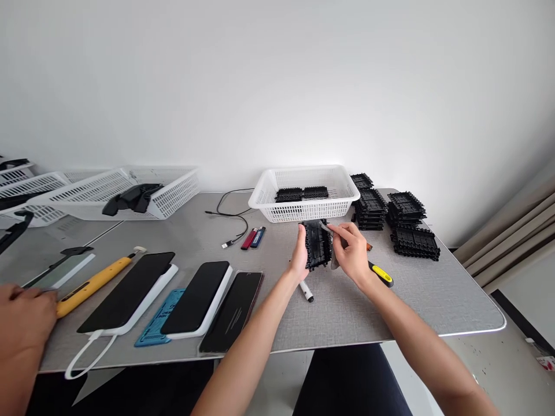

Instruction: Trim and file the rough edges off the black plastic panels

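Nearby: white basket (310, 214) with black parts (289, 195) inside; black stacks (371, 203), right of the basket; yellow-black handle (382, 274) and white pen-like item (307, 292), close to the work.
Surface: grey table (433, 303), white wall (277, 81) behind.
Left hand (299, 252): clamped on the left edge of the black panel (317, 245).
Right hand (352, 253): fingertips pinched on a grey item (334, 263), at the black panel's right side.
Panel position: between both hands, before the basket.

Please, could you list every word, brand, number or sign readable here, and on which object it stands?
No text is clearly readable.
Small blue rectangular stick: pale lettering, too small.
Flat black phone showing pale screen lines: too small.
Flat blue plastic plate: marks, too blurred.
White cylindrical pen: tiny dark mark, too small.
Held black ridged plastic part: no lettering visible.
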### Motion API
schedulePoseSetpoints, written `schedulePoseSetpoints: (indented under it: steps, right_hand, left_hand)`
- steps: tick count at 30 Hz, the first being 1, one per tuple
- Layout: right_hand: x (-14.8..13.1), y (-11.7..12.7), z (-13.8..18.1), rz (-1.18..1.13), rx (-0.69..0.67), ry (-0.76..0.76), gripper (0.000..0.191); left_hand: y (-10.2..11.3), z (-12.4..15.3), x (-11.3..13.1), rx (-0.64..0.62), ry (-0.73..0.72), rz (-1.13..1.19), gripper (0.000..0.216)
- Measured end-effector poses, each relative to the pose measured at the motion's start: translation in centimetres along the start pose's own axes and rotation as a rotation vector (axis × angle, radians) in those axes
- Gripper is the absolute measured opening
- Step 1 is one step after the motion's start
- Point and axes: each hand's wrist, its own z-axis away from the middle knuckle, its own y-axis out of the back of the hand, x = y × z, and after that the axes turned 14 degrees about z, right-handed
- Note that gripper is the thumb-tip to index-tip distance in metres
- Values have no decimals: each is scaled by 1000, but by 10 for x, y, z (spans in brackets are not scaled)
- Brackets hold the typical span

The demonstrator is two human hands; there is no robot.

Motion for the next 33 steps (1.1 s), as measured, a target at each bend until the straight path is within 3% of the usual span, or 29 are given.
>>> schedulePoseSetpoints:
  steps: [3, 9, 17, 21, 25, 30, 33]
  right_hand:
    - [-5, -6, 4, 57, -62, 17, 37]
    - [-13, -6, 7, 316, -377, 135, 50]
    - [-20, 2, 10, 327, -642, 411, 41]
    - [-20, 3, 11, 268, -696, 456, 39]
    - [-12, 6, 6, 51, -627, 305, 32]
    - [-4, 4, -2, -90, -192, -100, 33]
    - [-5, 1, -3, -110, -114, -186, 35]
  left_hand:
    - [-3, 0, -13, -15, 19, -32, 63]
    - [-7, 4, -20, 78, -67, -67, 62]
    - [-13, 7, 10, 293, -166, -88, 72]
    - [-13, 7, 21, 302, -173, -86, 75]
    - [-13, 6, 18, 215, -90, -43, 76]
    - [-10, 4, 7, 137, -2, -33, 79]
    - [-8, 4, -3, 93, 55, -53, 79]
